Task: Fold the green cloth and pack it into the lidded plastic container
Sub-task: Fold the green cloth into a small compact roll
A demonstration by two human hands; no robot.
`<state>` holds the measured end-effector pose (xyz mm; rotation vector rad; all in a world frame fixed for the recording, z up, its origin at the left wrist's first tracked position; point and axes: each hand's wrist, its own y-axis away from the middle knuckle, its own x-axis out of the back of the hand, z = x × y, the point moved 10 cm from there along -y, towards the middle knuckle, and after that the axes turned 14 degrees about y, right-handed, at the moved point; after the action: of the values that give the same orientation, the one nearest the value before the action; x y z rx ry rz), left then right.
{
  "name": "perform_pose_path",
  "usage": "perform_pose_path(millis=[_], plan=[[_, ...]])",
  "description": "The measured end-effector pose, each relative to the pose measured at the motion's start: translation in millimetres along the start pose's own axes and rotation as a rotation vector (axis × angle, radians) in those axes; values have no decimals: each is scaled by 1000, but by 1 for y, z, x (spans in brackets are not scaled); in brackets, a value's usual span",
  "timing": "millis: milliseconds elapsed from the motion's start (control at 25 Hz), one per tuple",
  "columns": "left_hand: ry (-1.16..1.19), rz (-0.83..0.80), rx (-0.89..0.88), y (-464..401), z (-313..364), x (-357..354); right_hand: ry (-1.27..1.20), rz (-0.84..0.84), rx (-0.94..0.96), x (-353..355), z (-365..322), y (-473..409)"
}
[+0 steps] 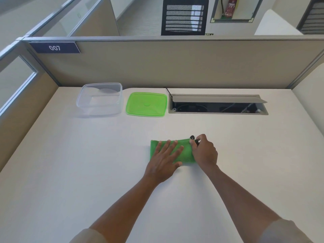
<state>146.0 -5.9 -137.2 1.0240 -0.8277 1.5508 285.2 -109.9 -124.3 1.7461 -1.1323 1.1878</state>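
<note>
Seen from above, a person works at a white bench (70, 163) with both bare hands on a green cloth (155, 151), already folded into a compact rectangle. This cloth is the landmark for everything else.

The left hand (164, 161) lies flat on top of the cloth, fingers (169, 148) spread wide and gripping nothing, only pressing the layers down. The right hand (205, 152) sits at the cloth's right end, fingers curled closed, pinching the far right corner together with a small black loop (192, 137) that pokes out there.

The step in hand looks like finishing the fold. To do it well, the flat palm should hold the layers firm while the right hand tucks the loop in or aligns the edge, so the bundle stays tight and small enough to fit the box.

Beyond the cloth and to its left stands a clear plastic container (100, 99), open and apparently empty. Just right of the container, directly beyond the cloth, lies its green lid (146, 104), flat on the bench and apart from the container. Further right of the lid, an open cable hatch (217, 105) shows dark wiring inside.
</note>
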Motion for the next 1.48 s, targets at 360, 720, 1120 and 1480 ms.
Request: perform_pose_path(millis=[360, 720, 1120, 1480], plan=[[3, -10, 42, 1, -1, -6, 167, 210, 642, -5, -76, 60], [77, -23, 52, 5, -2, -8, 374, 14, 703, -38, -51, 61], [235, 188, 275, 20, -27, 15, 404, 4, 542, -26, -32, 51], [566, 411, 828, 58, -65, 27, -136, -135, 10, -20, 6, 31]])
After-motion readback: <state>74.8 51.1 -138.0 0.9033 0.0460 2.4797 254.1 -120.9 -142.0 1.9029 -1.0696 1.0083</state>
